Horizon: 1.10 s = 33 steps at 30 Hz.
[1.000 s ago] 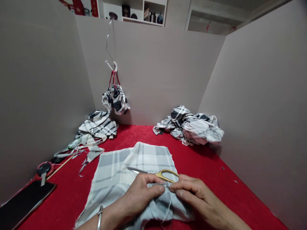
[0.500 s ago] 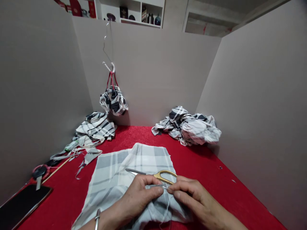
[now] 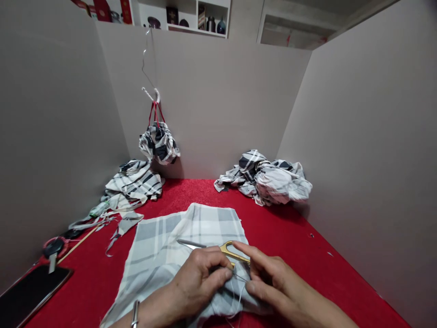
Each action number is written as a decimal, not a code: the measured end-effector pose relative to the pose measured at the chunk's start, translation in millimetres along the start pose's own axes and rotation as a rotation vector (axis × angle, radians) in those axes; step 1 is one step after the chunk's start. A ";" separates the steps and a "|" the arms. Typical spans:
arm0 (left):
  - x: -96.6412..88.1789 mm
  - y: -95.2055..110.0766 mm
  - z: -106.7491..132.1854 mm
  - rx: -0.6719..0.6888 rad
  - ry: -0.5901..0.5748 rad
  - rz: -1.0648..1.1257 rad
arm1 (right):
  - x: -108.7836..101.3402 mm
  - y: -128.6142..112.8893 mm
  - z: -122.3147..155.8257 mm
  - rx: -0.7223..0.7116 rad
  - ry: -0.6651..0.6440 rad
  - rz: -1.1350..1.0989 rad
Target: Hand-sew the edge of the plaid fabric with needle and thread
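Left hand closed in a pinch, thumb and fingers gathering a fold of grey-and-white plaid cloth near its lower edge. Right hand partly open, index finger raised and spread away from the thumb, right beside a fine steel needle between both hands; no telling whether those fingers grip it. Thin white thread hanging from the fold. Cloth lying flat on a red-covered table, with gold-handled steel scissors on top, just beyond the hands. Silver bangle around the left wrist. Near the far corners, crumpled black-and-white plaid fabric to the right and a heap of plaid scraps to the left. Black smartphone at the table's left edge. Plaid bundle with red straps hanging from a white hook.
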<state>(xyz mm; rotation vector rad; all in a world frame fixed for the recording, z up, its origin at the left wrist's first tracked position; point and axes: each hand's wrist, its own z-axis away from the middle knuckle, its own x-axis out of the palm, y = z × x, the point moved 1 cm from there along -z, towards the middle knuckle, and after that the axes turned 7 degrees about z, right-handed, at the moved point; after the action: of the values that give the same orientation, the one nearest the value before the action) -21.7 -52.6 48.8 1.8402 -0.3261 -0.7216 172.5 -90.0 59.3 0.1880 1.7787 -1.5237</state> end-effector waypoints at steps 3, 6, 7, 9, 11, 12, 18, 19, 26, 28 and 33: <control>-0.5 2.6 -0.8 0.056 -0.038 -0.075 | -1.8 -1.8 0.8 -0.001 -0.046 -0.038; -0.9 2.3 -0.1 0.094 -0.031 -0.144 | -1.9 -3.6 0.2 -0.024 -0.033 -0.045; -0.9 1.9 0.3 0.114 -0.020 -0.159 | -1.7 -3.9 -0.1 -0.023 -0.016 -0.044; -0.5 0.9 1.3 0.157 0.007 -0.173 | -0.6 -4.1 -0.9 -0.014 0.007 -0.051; 0.5 -0.2 2.1 0.179 0.040 -0.182 | 1.0 -4.5 -1.6 -0.009 0.021 -0.052; 1.2 -0.9 2.4 0.180 0.057 -0.187 | 1.8 -4.9 -1.9 -0.014 0.032 -0.042; 4.4 -5.9 4.0 0.123 0.206 -0.219 | 4.6 -7.4 -1.5 -0.052 0.110 0.073; 4.9 -6.9 4.5 0.107 0.226 -0.222 | 5.1 -7.4 -1.3 -0.051 0.120 0.081; 11.7 -8.6 10.8 0.265 0.249 -0.394 | 10.1 -7.3 -1.5 -0.094 0.169 0.119; 13.0 -7.7 11.9 0.325 0.236 -0.450 | 11.2 -7.2 -1.3 -0.109 0.182 0.147; 13.1 -6.1 12.2 0.345 0.138 -0.456 | 12.8 -6.1 -0.2 -0.090 0.187 0.157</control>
<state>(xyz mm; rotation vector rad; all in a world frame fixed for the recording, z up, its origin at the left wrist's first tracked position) -19.7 -66.5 36.1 2.3162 0.0727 -0.8788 160.1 -96.0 56.0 0.4279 1.9253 -1.3479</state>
